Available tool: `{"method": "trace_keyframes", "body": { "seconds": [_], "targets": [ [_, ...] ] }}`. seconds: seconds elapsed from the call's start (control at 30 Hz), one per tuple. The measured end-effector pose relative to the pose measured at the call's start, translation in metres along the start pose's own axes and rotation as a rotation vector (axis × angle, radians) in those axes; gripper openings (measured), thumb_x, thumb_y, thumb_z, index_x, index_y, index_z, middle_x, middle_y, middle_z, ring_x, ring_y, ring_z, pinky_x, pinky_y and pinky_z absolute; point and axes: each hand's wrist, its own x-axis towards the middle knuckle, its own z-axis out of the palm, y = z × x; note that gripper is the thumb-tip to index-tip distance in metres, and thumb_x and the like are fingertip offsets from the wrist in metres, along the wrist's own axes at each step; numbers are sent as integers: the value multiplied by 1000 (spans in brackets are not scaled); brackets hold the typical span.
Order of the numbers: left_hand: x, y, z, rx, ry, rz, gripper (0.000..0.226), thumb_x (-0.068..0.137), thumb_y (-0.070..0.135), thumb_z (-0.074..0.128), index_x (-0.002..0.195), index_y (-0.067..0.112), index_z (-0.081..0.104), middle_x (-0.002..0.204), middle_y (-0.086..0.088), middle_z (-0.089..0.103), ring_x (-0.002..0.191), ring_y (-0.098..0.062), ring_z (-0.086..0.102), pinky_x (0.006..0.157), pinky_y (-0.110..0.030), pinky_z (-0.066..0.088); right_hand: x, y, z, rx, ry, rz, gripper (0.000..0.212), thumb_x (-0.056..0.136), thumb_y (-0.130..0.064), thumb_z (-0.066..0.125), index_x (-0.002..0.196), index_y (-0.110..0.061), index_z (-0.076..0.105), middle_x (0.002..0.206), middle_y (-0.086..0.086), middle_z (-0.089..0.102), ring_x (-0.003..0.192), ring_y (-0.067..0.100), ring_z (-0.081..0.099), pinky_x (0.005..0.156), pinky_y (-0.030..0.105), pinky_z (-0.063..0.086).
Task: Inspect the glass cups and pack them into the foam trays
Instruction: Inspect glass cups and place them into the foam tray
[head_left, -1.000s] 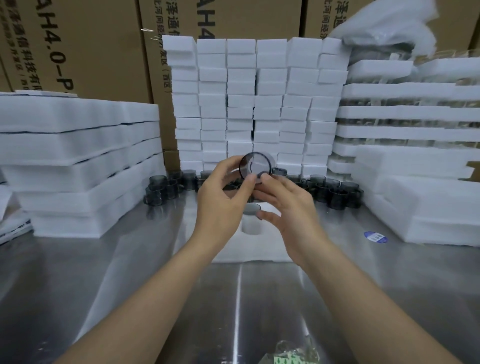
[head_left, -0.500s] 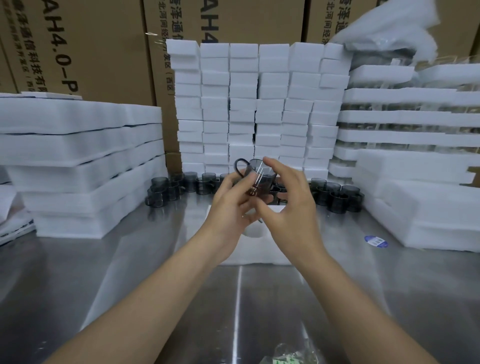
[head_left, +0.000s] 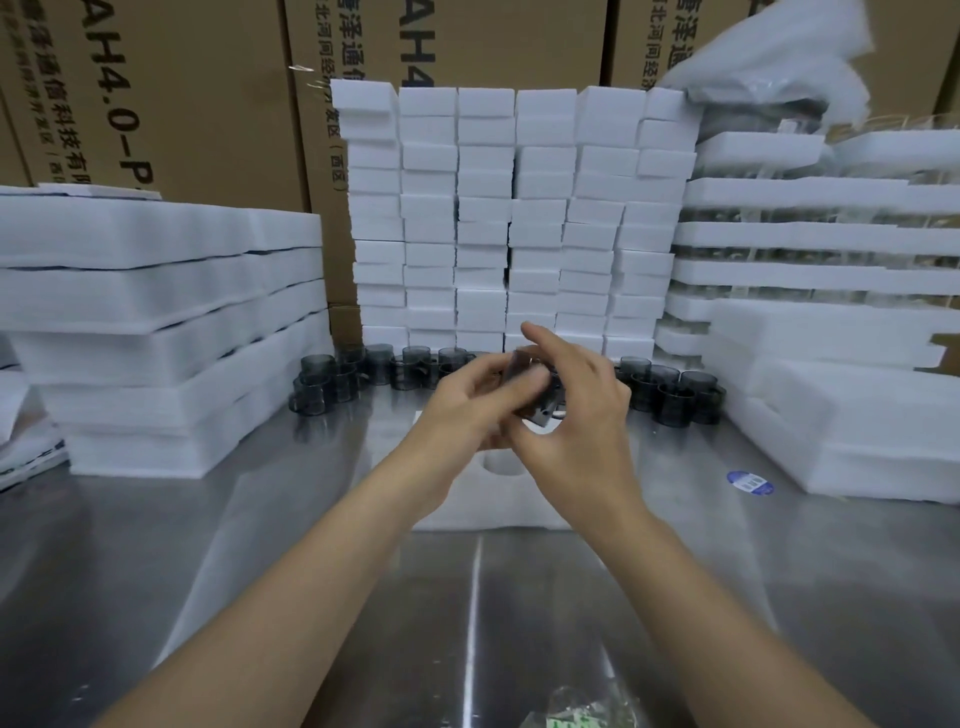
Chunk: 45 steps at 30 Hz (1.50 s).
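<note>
A smoky grey glass cup (head_left: 530, 382) is tilted between both hands at the centre of the head view, just above a white foam tray (head_left: 467, 499) with a round hole lying on the steel table. My left hand (head_left: 462, 410) grips the cup from the left with curled fingers. From the right, my right hand (head_left: 576, 410) holds it with thumb and fingers, index finger raised. Most of the cup is hidden by the fingers. More grey cups (head_left: 332, 379) stand in a row along the back, with another cluster of cups (head_left: 670, 389) at the right.
Stacks of foam sheets (head_left: 156, 322) fill the left side, a wall of small foam blocks (head_left: 509, 218) rises behind, and packed foam trays (head_left: 831, 260) pile up at the right. Cardboard boxes (head_left: 182, 93) stand at the back. A blue sticker (head_left: 749, 483) lies on the steel table (head_left: 260, 545).
The cup was held up end-on at eye level, then turned sideways; now both hands have lowered it closer to the foam tray and tilted it.
</note>
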Motion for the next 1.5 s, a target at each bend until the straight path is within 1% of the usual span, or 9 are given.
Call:
{"method": "trace_keyframes", "body": {
  "seconds": [0.17,0.27,0.37,0.53,0.67,0.77,1.03,1.17,1.5],
  "targets": [
    [3,-3,2,-248,15,-120,35,93,48,69,114,21,79,118,-7,79,107,-23,75,91,-37,54,2,2,-5,82,-73,43,82,74,-26,87,143,-50,50,132,-27,60,128,1,53,108,22,30],
    [8,-3,-6,-340,65,-135,34,98,49,59,101,23,81,110,-5,79,96,-17,71,83,-33,58,8,6,-14,370,-227,280,48,85,-44,81,130,-40,65,120,-15,71,110,6,69,92,25,49],
    [9,-6,-6,-192,157,-63,30,104,47,58,106,23,74,103,-2,77,86,-9,72,59,-18,54,14,9,-18,535,-247,399,21,98,-37,73,116,-25,75,93,-4,80,77,10,75,68,19,54],
    [10,-14,-7,40,68,-11,24,110,47,56,129,37,67,121,15,76,103,-2,74,72,-11,54,19,21,-20,516,-149,498,8,97,-19,77,97,-11,77,82,0,79,73,13,75,61,23,57],
    [12,-29,-21,910,89,195,47,112,46,48,158,42,41,153,25,51,136,0,49,106,-27,43,18,39,-22,297,-60,471,5,97,-16,77,94,-13,75,79,1,77,75,15,73,66,29,61],
    [13,-39,-31,1313,69,22,56,109,50,44,163,38,36,169,10,36,156,-20,26,121,-46,28,10,53,-19,-7,-108,448,8,100,-21,73,94,-17,69,83,-3,73,79,19,71,77,37,60],
    [17,-42,-40,1170,-25,-198,49,97,45,57,144,32,55,117,3,59,130,-24,48,97,-44,53,7,65,-13,-160,-79,434,15,102,-25,69,89,-21,64,78,-11,68,78,7,64,66,24,49],
    [17,-38,-41,1155,-22,-200,50,88,49,63,137,37,61,116,7,66,112,-20,59,92,-42,57,7,65,-12,-220,-73,421,17,103,-29,68,88,-23,62,76,-11,67,78,14,65,71,40,55],
    [15,-34,-43,1135,-16,-166,51,77,55,63,126,42,66,99,22,65,101,-15,63,91,-41,58,7,64,-16,-321,-78,507,18,103,-31,66,87,-24,61,79,-11,68,77,15,62,64,35,48]
  ]
}}
